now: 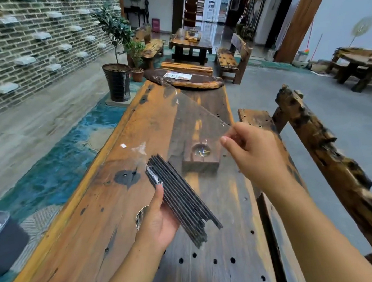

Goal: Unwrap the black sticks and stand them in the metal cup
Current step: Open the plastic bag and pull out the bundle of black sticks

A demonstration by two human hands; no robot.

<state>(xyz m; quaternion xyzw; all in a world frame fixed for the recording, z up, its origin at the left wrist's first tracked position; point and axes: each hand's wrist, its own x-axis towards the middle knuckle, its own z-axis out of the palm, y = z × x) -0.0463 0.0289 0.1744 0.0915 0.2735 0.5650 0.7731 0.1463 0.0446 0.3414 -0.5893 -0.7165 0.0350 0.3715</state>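
My left hand point(159, 221) grips a bundle of thin black sticks point(184, 197) over the long wooden table point(93, 212), thumb along the bundle's left side. A scrap of clear film clings to the bundle's far end. My right hand point(253, 156) is raised to the right and pinches a large clear plastic wrapper point(192, 118), which hangs in the air, apart from the sticks. The shiny rim of the metal cup point(140, 217) shows just left of my left hand, mostly hidden behind it.
A small wooden block with a round hollow point(200, 159) sits just beyond the sticks. Torn bits of clear film point(139, 148) and a white scrap point(123, 145) lie on the table. A rough wooden bench point(325, 154) runs along the right; a dark slab point(185, 79) lies at the far end.
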